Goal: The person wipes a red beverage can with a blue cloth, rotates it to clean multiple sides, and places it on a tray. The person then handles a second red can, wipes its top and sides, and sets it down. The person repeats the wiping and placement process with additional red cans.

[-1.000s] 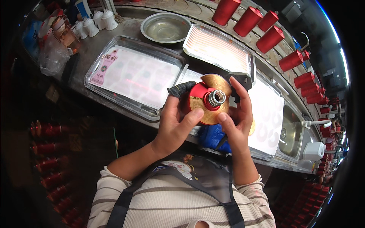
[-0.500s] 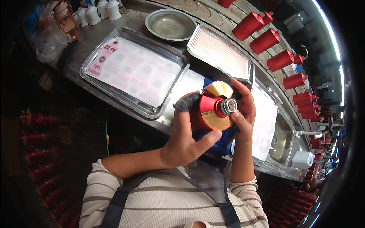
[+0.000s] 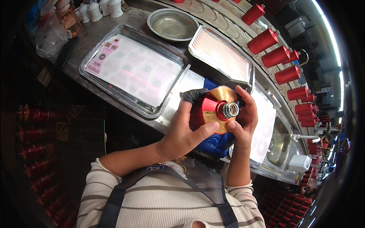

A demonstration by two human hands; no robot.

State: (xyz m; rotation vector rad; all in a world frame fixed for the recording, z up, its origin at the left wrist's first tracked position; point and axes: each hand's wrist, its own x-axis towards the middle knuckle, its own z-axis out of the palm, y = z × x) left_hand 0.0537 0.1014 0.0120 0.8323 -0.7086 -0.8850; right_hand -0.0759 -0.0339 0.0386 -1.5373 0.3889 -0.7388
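Trays of steel crowd the counter (image 3: 114, 28) behind the hands: a large shallow tray (image 3: 131, 70) lined with printed paper lies toward the counter's left end, a ribbed tray (image 3: 220, 53) is propped at a tilt beside it, and a round steel bowl (image 3: 173, 24) is set near the far edge. A row of red bottles (image 3: 281, 57) is ranged along the far right edge, and small white jars (image 3: 97, 9) are grouped at the far left corner. A sink basin (image 3: 279, 142) is sunk into the right end. A blue cloth (image 3: 215, 140) is seen below the hands at the near edge.

Above the near edge, a red bottle with a gold label (image 3: 213, 110) is held tilted, its neck turned toward the camera. It is gripped by the left hand (image 3: 182, 133), whose forefinger wears a dark cot, and the right hand (image 3: 243, 117) is closed around its far side, thumb by the neck. Little open room is left on the counter; free space is found only above the near edge.
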